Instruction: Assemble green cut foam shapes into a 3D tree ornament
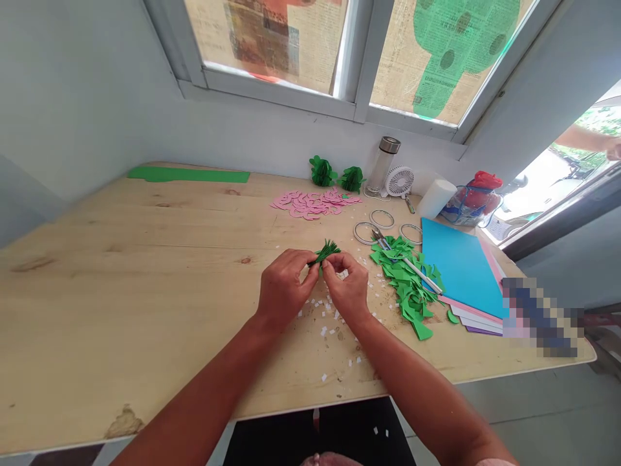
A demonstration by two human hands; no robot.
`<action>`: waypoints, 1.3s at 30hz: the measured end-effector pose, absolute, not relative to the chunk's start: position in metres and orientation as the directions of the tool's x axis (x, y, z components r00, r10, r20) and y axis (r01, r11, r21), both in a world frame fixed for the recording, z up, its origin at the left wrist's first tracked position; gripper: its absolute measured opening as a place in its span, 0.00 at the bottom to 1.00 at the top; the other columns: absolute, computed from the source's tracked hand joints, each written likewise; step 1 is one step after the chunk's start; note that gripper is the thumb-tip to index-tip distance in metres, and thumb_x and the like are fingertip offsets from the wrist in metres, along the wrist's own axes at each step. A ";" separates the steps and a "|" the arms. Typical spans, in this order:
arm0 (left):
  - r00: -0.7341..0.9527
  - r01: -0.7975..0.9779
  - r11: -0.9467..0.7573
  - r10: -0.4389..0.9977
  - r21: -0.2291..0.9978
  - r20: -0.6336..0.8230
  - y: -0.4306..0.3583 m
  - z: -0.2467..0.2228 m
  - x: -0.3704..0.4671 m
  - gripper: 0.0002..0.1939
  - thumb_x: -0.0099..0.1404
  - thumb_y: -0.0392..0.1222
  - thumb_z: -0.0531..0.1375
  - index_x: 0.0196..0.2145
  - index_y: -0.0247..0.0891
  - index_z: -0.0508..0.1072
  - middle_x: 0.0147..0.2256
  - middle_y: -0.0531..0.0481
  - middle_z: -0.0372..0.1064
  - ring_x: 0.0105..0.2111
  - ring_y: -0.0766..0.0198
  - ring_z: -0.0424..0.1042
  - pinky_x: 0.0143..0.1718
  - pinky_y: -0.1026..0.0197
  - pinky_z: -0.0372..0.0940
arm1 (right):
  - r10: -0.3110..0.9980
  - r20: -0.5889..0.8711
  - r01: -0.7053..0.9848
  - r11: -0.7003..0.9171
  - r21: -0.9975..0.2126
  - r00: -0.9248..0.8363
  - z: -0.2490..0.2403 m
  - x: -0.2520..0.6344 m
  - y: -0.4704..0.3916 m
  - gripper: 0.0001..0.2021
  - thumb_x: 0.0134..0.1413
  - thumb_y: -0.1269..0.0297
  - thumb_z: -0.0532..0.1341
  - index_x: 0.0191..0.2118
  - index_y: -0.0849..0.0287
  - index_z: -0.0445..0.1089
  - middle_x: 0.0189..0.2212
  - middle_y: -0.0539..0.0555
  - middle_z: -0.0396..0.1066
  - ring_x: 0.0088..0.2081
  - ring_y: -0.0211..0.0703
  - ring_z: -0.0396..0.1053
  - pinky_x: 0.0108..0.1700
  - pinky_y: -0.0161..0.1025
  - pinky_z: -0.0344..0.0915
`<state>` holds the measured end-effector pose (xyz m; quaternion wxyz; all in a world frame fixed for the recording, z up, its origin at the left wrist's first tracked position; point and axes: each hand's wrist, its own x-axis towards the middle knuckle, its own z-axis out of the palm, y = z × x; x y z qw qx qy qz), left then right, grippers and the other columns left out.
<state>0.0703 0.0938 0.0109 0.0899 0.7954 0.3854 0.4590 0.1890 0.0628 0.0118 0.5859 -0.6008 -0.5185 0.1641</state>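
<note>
Above the middle of the wooden table [160, 278], both my hands pinch one bundle of layered green paper [328, 248]. Its thin edges fan out at the top, between the fingertips. My left hand [286, 281] is closed on its left side, and my right hand [348, 281] is closed on its right side. The lower part of the bundle is mostly hidden by my fingers. Tiny white paper bits [324, 331] lie scattered beneath my hands. To the right of my right hand is a heap of green paper scraps [412, 298].
Pink paper cutouts [310, 204] lie farther back, before two green folded-paper shapes [323, 172]. A glass bottle [382, 167], a small white fan [400, 182] and rolls of tape [382, 219] stand or lie at back right. Coloured sheets [460, 265] are stacked rightward; a green strip [189, 175] lies back left.
</note>
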 end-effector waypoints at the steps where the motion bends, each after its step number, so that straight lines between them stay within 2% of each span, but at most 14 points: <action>1: 0.285 0.534 -0.691 0.689 0.487 0.666 0.094 0.011 0.070 0.07 0.63 0.38 0.55 0.34 0.37 0.73 0.33 0.46 0.75 0.36 0.58 0.74 0.39 0.58 0.68 | 0.815 0.410 0.430 0.224 -0.875 0.409 0.012 0.189 0.063 0.05 0.47 0.64 0.58 0.26 0.57 0.69 0.22 0.49 0.70 0.25 0.38 0.65 0.31 0.35 0.64; 7: 0.300 0.544 -0.714 0.656 0.440 0.693 0.094 0.010 0.071 0.07 0.63 0.37 0.55 0.34 0.36 0.73 0.33 0.45 0.75 0.35 0.57 0.73 0.37 0.58 0.67 | 0.826 0.395 0.432 0.209 -0.877 0.402 0.009 0.189 0.064 0.04 0.46 0.66 0.57 0.25 0.58 0.67 0.21 0.48 0.68 0.25 0.37 0.64 0.30 0.34 0.63; 12: 0.300 0.534 -0.708 0.670 0.462 0.679 0.093 0.008 0.072 0.08 0.63 0.37 0.54 0.34 0.37 0.73 0.33 0.46 0.76 0.34 0.59 0.73 0.36 0.58 0.67 | 0.824 0.397 0.454 0.196 -0.869 0.404 0.005 0.189 0.066 0.03 0.44 0.66 0.57 0.24 0.58 0.65 0.21 0.46 0.65 0.24 0.36 0.63 0.31 0.34 0.62; 22: 0.274 0.448 -0.643 0.760 0.621 0.590 0.094 0.009 0.071 0.08 0.62 0.39 0.55 0.33 0.36 0.74 0.33 0.46 0.76 0.34 0.59 0.74 0.37 0.60 0.66 | 0.823 0.401 0.446 0.206 -0.871 0.403 0.003 0.190 0.066 0.02 0.43 0.68 0.57 0.24 0.58 0.63 0.21 0.46 0.64 0.24 0.36 0.62 0.30 0.34 0.60; 31: 0.193 0.347 -0.511 0.860 0.787 0.473 0.095 0.013 0.068 0.08 0.58 0.43 0.58 0.31 0.38 0.76 0.31 0.50 0.76 0.30 0.62 0.73 0.35 0.61 0.67 | 0.803 0.417 0.444 0.216 -0.870 0.426 0.003 0.191 0.066 0.02 0.43 0.69 0.57 0.23 0.58 0.63 0.20 0.46 0.63 0.23 0.36 0.61 0.30 0.34 0.60; 39: 0.130 0.266 -0.379 0.925 0.886 0.357 0.100 0.017 0.064 0.08 0.56 0.43 0.60 0.29 0.37 0.77 0.28 0.52 0.76 0.27 0.64 0.71 0.30 0.64 0.66 | 0.795 0.409 0.376 0.247 -0.893 0.448 0.007 0.197 0.065 0.04 0.48 0.67 0.56 0.25 0.58 0.65 0.21 0.46 0.65 0.25 0.36 0.62 0.31 0.34 0.61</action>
